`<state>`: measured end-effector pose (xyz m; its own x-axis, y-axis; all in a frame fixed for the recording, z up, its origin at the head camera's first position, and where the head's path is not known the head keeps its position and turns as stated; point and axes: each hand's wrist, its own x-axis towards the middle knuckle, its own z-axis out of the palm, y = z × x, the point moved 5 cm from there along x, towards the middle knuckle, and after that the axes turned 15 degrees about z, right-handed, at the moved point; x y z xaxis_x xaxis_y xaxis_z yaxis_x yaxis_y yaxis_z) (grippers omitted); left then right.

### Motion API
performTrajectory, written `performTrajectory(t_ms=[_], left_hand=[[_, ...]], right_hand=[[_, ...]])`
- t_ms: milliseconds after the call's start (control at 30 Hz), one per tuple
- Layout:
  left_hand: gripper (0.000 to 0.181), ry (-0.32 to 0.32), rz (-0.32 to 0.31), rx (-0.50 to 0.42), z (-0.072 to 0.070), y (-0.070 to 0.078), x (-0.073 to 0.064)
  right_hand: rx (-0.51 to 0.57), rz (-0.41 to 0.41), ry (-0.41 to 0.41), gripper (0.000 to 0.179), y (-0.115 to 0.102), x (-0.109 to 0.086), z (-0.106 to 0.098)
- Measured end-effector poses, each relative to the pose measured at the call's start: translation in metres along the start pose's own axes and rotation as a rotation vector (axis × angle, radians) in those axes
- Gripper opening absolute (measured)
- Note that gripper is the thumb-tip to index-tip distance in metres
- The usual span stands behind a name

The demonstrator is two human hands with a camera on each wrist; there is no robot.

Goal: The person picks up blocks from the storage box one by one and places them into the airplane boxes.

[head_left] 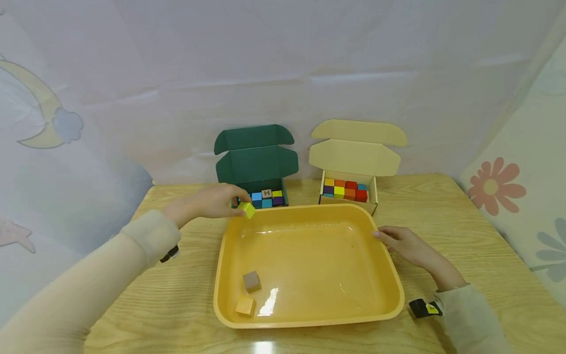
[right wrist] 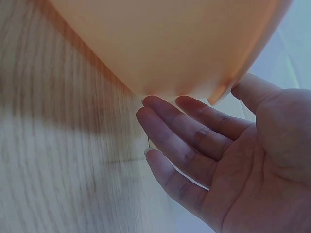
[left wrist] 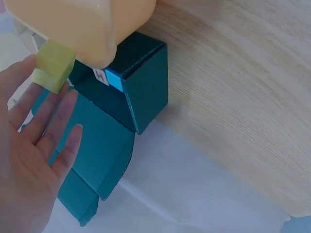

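Observation:
My left hand [head_left: 219, 200] pinches a yellow-green cube [head_left: 247, 210] between thumb and fingertips, above the far left rim of a yellow tray [head_left: 309, 322]. In the left wrist view the same cube [left wrist: 54, 65] sits at the fingertips, near the dark green box [left wrist: 150, 87]. My right hand [head_left: 409, 247] holds the tray's right rim. The right wrist view shows the thumb of that hand [right wrist: 233, 150] at the rim and the fingers by the outer wall. Inside the tray, a brown cube [head_left: 252, 281] and an orange-yellow cube [head_left: 245, 306] lie at the near left.
Behind the tray stand two boxes with raised lids, a dark green box [head_left: 254, 164] and a cream box [head_left: 353, 155]. Each holds several coloured cubes; one wooden cube [head_left: 266, 193] bears an H. The wooden table [head_left: 177, 305] meets a pale wall covering [head_left: 265, 73] at the back.

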<state>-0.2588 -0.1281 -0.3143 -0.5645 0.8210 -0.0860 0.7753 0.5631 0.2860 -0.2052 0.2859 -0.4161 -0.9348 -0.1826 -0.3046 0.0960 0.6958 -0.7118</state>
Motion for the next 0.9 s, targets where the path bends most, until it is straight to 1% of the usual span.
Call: performTrajectory(t_ms=[200, 300, 400, 533, 700, 800, 900], left_hand=[[0.04, 0.022, -0.041, 0.038, -0.004, -0.012, 0.011], [0.041, 0.034, -0.052, 0.044, -0.004, -0.017, 0.017], [0.041, 0.031, -0.068, 0.054, -0.003, -0.022, 0.022], [0.042, 0.004, -0.128, 0.062, -0.001, -0.029, 0.027], [0.046, -0.054, -0.201, 0.077, 0.006, -0.036, 0.036], [0.046, -0.086, -0.226, 0.086, 0.011, -0.041, 0.04], [0.045, -0.095, -0.243, 0.084, 0.013, -0.044, 0.045]], right_hand=[[-0.005, -0.005, 0.004, 0.052, -0.001, -0.001, 0.0], [-0.003, -0.006, 0.004, 0.052, -0.001, -0.001, -0.001], [0.0, -0.006, 0.001, 0.053, -0.001, 0.0, 0.0], [0.006, -0.009, -0.004, 0.052, -0.001, 0.001, 0.0], [0.015, -0.003, -0.011, 0.052, -0.002, 0.001, 0.001], [0.018, 0.0, -0.012, 0.052, -0.002, 0.001, 0.0], [0.024, -0.001, -0.014, 0.052, -0.001, 0.001, 0.0]])
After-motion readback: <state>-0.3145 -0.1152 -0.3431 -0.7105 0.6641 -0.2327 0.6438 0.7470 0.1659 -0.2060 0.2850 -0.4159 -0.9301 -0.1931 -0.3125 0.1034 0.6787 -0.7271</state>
